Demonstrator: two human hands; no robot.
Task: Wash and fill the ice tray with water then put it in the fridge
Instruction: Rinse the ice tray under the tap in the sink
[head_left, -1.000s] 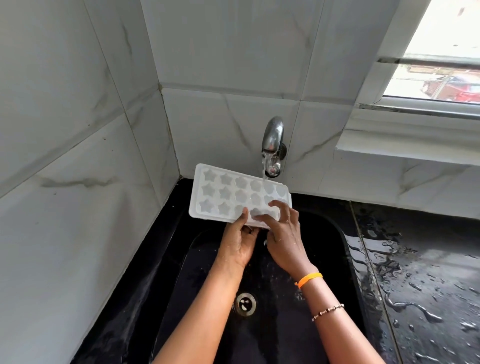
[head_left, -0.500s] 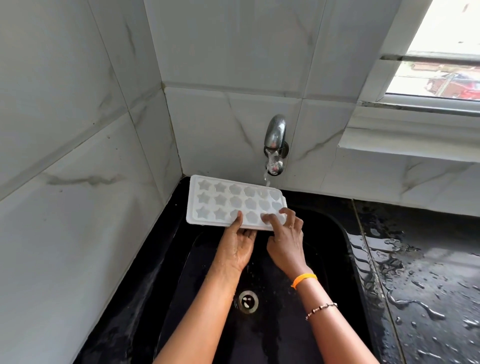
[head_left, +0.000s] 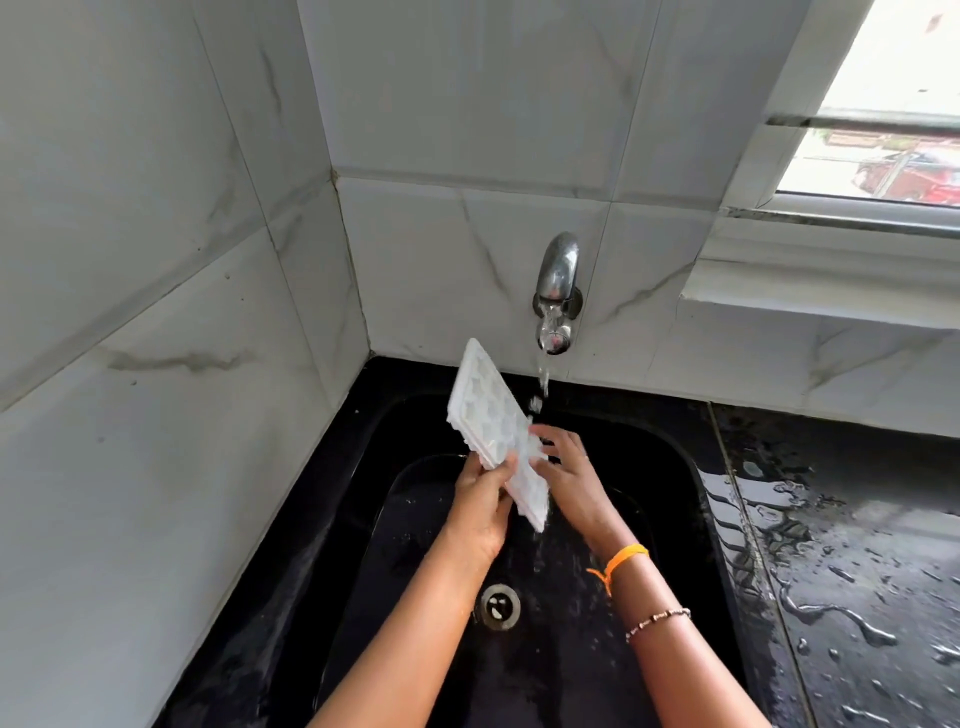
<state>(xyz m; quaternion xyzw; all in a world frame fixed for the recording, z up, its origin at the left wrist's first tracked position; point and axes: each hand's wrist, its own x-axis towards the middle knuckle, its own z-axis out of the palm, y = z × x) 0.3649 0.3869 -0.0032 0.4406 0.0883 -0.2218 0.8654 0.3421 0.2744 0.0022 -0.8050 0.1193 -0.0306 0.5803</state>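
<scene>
Over the sink: white star-mold ice tray (head_left: 493, 426) tilted steeply, far end toward 12 o'clock
Left hand (head_left: 480, 506): gripping tray's near edge
Right hand (head_left: 569, 478): fingers spread, touching tray's right side
Tap (head_left: 557, 291): running, stream just right of tray
Black sink (head_left: 654, 467): wet

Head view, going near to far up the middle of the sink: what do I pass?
Round metal drain → tilted white plastic star-mould ice tray held by left hand and right hand → chrome wall tap, running → white marble-look wall tiles.
</scene>
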